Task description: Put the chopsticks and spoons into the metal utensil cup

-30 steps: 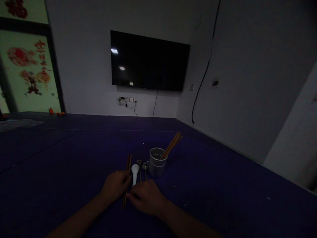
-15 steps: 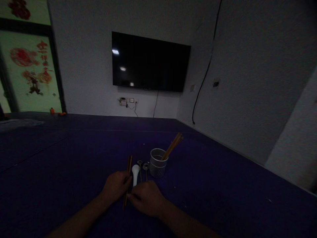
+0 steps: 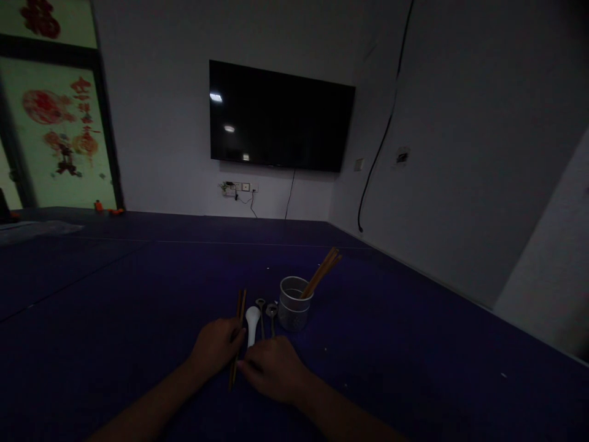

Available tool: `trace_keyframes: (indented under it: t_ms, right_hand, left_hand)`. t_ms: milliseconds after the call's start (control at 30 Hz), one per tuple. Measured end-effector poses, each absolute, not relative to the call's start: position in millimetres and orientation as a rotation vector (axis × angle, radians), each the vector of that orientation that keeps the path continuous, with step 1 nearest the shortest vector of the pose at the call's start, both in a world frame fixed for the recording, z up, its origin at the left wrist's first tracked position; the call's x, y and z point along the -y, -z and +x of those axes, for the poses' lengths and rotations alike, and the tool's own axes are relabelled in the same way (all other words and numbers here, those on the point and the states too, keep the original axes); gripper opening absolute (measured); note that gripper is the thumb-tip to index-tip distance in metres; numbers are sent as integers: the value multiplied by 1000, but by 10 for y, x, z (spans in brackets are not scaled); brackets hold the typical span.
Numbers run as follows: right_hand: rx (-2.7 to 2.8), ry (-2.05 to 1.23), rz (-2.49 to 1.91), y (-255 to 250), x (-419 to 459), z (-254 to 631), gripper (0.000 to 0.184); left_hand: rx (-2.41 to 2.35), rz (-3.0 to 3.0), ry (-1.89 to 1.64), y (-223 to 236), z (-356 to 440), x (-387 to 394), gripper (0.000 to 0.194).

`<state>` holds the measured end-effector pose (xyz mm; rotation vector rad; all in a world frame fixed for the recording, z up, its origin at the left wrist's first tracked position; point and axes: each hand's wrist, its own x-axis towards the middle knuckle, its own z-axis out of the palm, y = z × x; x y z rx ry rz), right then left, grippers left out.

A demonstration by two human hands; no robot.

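A pair of wooden chopsticks [image 3: 243, 299] lies on the dark blue surface, pointing away from me. Over their middle, my left hand [image 3: 217, 345] is closed with its fingers curled on them. My right hand [image 3: 276, 368] is closed too, its thumb beside the chopsticks' near part; whatever it pinches is hidden. It covers the handle ends of a white spoon [image 3: 253, 317] and two metal spoons, the left one [image 3: 261, 303] and the right one [image 3: 271, 310]. Right of these stands a metal utensil cup [image 3: 293, 314], upright, with several more wooden chopsticks [image 3: 322, 274] leaning out to the right.
The blue surface [image 3: 184, 264] stretches to the wall, with small white specks on it. A television [image 3: 280, 116] hangs there above sockets [image 3: 242, 187]. A black cable [image 3: 381, 141] runs down the right wall. Orange objects [image 3: 115, 212] and clear plastic [image 3: 41, 231] lie far left.
Hardly anything differs. Both hands keep their places over the chopsticks and spoons, and the view has shifted very slightly.
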<state>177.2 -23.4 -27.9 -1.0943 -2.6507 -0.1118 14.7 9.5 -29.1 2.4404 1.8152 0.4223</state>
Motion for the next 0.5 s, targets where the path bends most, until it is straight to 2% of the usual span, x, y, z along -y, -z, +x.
trace_keyframes:
  t_ms: [500]
  right_hand:
    - [2642, 139, -1093, 292, 218, 1774, 31]
  left_hand:
    - [-1828, 2426, -382, 251, 158, -72, 28]
